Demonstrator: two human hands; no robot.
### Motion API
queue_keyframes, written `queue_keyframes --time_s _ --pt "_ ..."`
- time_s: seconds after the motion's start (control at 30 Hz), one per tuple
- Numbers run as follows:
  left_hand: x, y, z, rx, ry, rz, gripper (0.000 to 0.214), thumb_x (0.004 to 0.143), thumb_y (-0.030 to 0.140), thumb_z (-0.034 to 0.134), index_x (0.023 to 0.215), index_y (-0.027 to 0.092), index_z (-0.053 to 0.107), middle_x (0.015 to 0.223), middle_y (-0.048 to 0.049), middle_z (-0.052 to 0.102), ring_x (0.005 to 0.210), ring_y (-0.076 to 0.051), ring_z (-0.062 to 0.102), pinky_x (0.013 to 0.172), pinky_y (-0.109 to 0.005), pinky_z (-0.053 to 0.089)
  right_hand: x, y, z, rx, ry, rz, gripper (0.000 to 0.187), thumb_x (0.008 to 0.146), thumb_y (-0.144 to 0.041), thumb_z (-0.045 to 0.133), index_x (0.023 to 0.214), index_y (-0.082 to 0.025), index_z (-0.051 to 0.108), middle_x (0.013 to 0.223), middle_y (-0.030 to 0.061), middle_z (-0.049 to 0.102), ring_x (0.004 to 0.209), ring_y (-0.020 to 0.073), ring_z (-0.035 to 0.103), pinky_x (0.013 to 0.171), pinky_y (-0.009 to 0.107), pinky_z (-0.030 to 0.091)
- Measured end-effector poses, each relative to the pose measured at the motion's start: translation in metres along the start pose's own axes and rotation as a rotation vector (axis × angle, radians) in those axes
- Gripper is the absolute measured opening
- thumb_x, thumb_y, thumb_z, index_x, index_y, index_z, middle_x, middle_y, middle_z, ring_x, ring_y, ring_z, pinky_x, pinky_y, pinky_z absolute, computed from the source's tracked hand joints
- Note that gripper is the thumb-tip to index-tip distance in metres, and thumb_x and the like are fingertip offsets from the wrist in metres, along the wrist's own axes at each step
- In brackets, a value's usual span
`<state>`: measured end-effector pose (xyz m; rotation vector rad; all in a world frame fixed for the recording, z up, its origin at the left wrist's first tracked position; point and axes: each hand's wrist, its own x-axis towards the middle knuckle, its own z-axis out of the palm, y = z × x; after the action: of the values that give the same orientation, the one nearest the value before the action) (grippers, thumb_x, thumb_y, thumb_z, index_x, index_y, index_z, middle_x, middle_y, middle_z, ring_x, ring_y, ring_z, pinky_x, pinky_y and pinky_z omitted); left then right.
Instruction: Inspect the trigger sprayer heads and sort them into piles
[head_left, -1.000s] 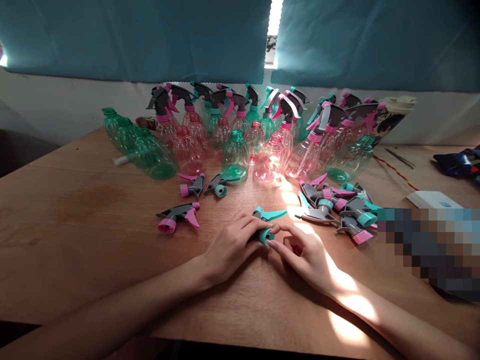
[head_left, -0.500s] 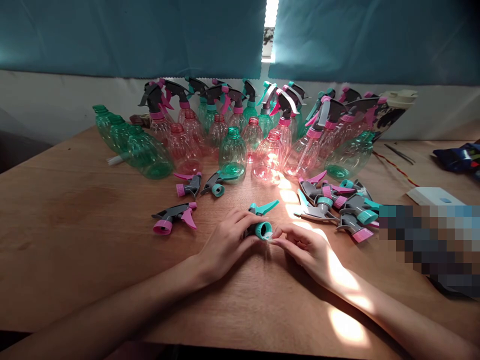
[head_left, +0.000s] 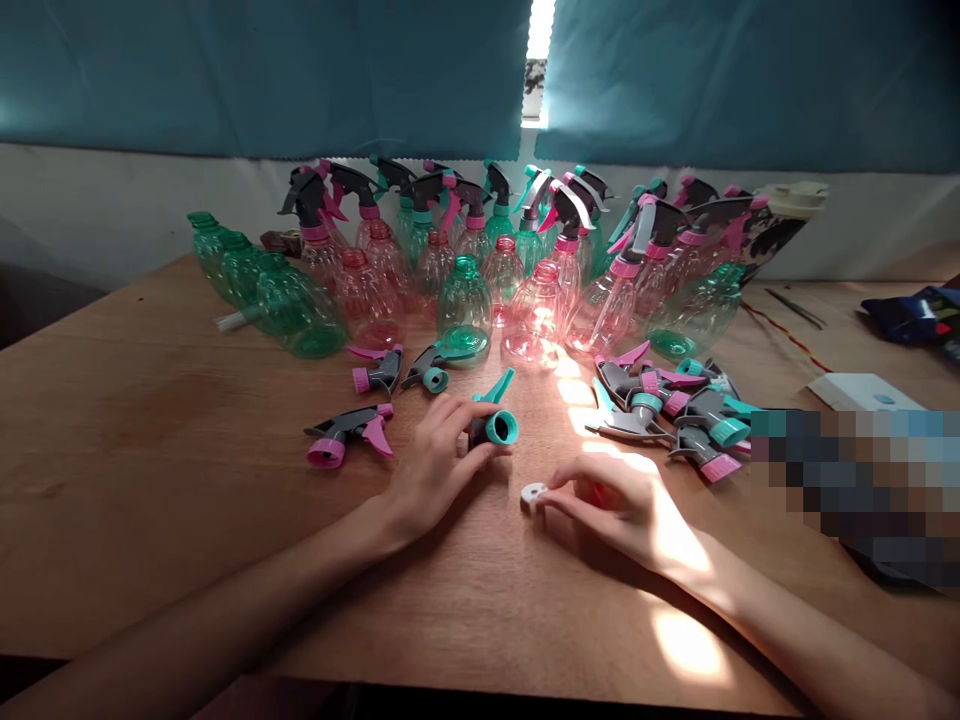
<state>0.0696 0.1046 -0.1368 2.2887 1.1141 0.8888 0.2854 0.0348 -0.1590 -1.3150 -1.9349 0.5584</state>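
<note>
My left hand (head_left: 442,450) is wrapped round a grey and teal trigger spray head (head_left: 501,428), whose open collar faces toward me. Between the thumb and fingertips of my right hand (head_left: 619,500) is a small white ring (head_left: 533,494) with a hole in it, just above the wooden table (head_left: 420,620). The ring and the spray head are apart. Something small and red shows within my right palm; its kind cannot be made out. Left of my left hand lies a grey and pink spray head (head_left: 349,433).
Clear pink and green bottles (head_left: 465,310), several topped with spray heads, stand across the back. Loose spray heads (head_left: 709,415) are piled on the right. Farther right are a white box (head_left: 862,390), tweezers (head_left: 796,308) and a blurred-out patch. A teal curtain (head_left: 262,80) hangs behind.
The white ring has come away from the collar of the spray head, toward me in my right hand. My left hand has shifted left and slightly away with the spray head.
</note>
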Motion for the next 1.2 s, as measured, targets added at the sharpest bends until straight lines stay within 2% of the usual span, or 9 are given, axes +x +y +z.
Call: queue_keyframes --time_s 0.1,0.17,0.27,0.37,0.57,0.77,0.93,1.07,1.2 --pt "-0.001 0.000 0.002 -0.002 0.006 0.011 0.020 0.084 0.019 0.065 0.104 0.019 0.064 0.092 -0.0020 0.061 0.085 -0.018 0.055 0.076 -0.030 0.047 0.001 -0.001 -0.003 -0.012 0.003 -0.004 0.024 0.085 -0.042 0.064 0.070 -0.024 0.062 0.058 -0.0012 0.056 0.051 0.0138 0.046 0.049 0.029 0.038" --pt "-0.001 -0.001 0.003 -0.005 0.010 0.023 0.020 0.084 0.019 0.065 0.103 0.019 0.063 0.093 -0.0021 0.061 0.085 -0.019 0.056 0.076 -0.030 0.047 0.003 -0.002 -0.004 0.006 -0.014 0.029 0.021 0.084 -0.042 0.065 0.074 -0.024 0.060 0.065 -0.0006 0.058 0.057 0.0149 0.051 0.053 0.029 0.042" --pt "-0.002 -0.001 0.003 -0.011 0.010 0.038 0.020 0.083 0.018 0.066 0.103 0.019 0.063 0.093 -0.0021 0.061 0.085 -0.019 0.056 0.076 -0.030 0.047 0.006 -0.003 -0.007 0.042 -0.159 0.054 0.025 0.078 -0.043 0.072 0.089 -0.024 0.060 0.082 0.0004 0.062 0.072 0.0162 0.056 0.064 0.029 0.047" --pt "-0.002 -0.001 0.003 -0.021 -0.004 0.039 0.021 0.083 0.017 0.065 0.104 0.020 0.062 0.095 -0.0019 0.061 0.085 -0.018 0.057 0.076 -0.030 0.047 0.008 -0.005 -0.010 0.023 -0.292 0.037 0.031 0.076 -0.043 0.074 0.097 -0.025 0.061 0.092 0.0005 0.059 0.079 0.0162 0.054 0.071 0.029 0.047" --pt "-0.005 0.000 0.005 -0.031 -0.038 0.041 0.021 0.084 0.015 0.064 0.104 0.020 0.061 0.095 -0.0015 0.060 0.085 -0.018 0.057 0.075 -0.029 0.048 0.009 -0.004 -0.011 0.079 -0.357 0.039 0.019 0.083 -0.040 0.068 0.091 -0.023 0.064 0.090 0.0011 0.058 0.078 0.0153 0.053 0.071 0.028 0.048" --pt "-0.008 0.002 0.006 -0.049 -0.063 0.062 0.024 0.085 0.014 0.063 0.108 0.022 0.060 0.097 -0.0016 0.060 0.084 -0.017 0.057 0.073 -0.027 0.049 0.007 -0.005 -0.009 0.331 -0.294 0.212 0.015 0.087 -0.037 0.064 0.087 -0.022 0.064 0.082 0.0004 0.066 0.077 0.0161 0.061 0.071 0.029 0.051" --pt "-0.010 0.004 0.007 -0.079 -0.104 0.096 0.026 0.085 0.012 0.064 0.109 0.021 0.061 0.100 -0.0021 0.061 0.084 -0.016 0.057 0.073 -0.026 0.049 0.010 -0.015 -0.012 0.633 -0.096 0.469 0.023 0.086 -0.040 0.062 0.083 -0.017 0.065 0.073 0.0014 0.066 0.055 0.0121 0.060 0.050 0.023 0.050" --pt "-0.012 0.006 0.010 -0.114 -0.149 0.153 0.027 0.086 0.019 0.065 0.112 0.022 0.062 0.099 -0.0031 0.062 0.089 -0.018 0.057 0.077 -0.028 0.049 0.014 -0.022 -0.013 0.736 -0.092 0.428 0.031 0.087 -0.044 0.059 0.077 -0.016 0.066 0.061 0.0017 0.067 0.047 0.0126 0.059 0.048 0.026 0.052" --pt "-0.014 0.010 0.011 -0.139 -0.181 0.201 0.025 0.087 0.018 0.063 0.112 0.019 0.061 0.098 -0.0041 0.063 0.094 -0.019 0.056 0.082 -0.030 0.048 0.012 -0.023 -0.010 0.757 -0.075 0.377 0.032 0.087 -0.046 0.059 0.083 -0.016 0.068 0.063 0.0027 0.070 0.047 0.0132 0.061 0.048 0.025 0.052"
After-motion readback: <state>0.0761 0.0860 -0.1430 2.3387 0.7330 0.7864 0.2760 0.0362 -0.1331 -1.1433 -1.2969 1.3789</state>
